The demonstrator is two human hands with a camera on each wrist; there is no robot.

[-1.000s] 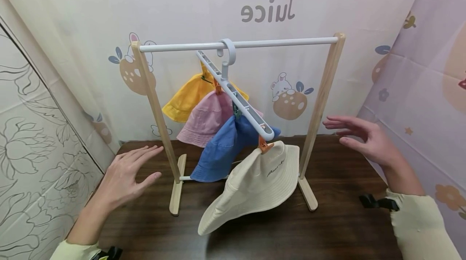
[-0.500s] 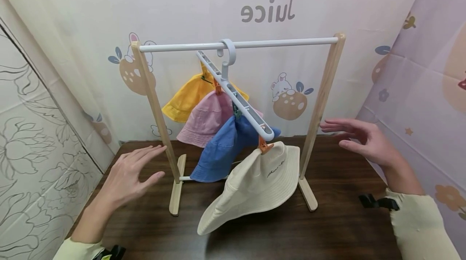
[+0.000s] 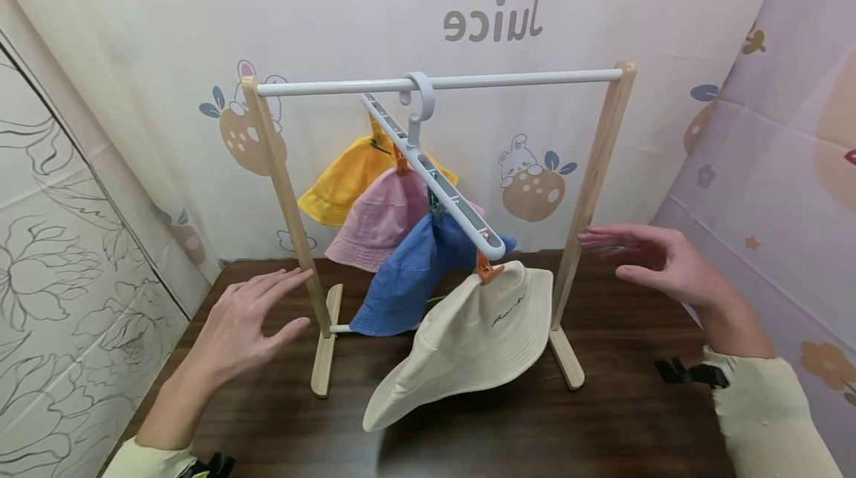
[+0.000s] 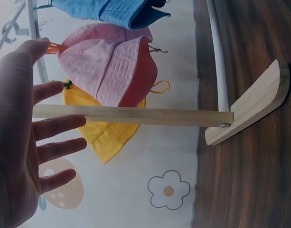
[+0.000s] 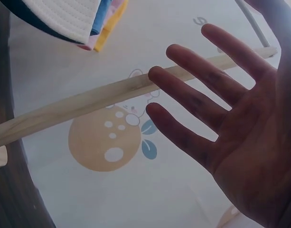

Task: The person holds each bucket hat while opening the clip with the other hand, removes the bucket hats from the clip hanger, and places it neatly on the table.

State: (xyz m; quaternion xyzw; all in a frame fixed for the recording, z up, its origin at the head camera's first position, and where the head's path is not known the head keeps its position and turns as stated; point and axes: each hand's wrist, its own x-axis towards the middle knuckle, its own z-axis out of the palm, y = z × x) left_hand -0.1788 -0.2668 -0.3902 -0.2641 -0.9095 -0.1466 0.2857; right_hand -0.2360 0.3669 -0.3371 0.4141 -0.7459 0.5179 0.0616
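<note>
A small wooden rack stands on the dark table, with a white top bar between two wooden posts. A white hanger hooks over the bar and carries a yellow hat, a pink hat, a blue hat and a cream hat on clips. My left hand is open, fingers spread, close beside the left post. My right hand is open, its fingertips almost at the right post. Neither hand holds anything.
Patterned curtains close in the table at the back and on both sides. The rack's wooden feet rest on the table near the back. The cream hat's brim hangs low over the table in front of the rack.
Both hands have drifted inward toward the posts, the right one leftward and slightly down, the left one rightward. The rack and the hats have not moved.
</note>
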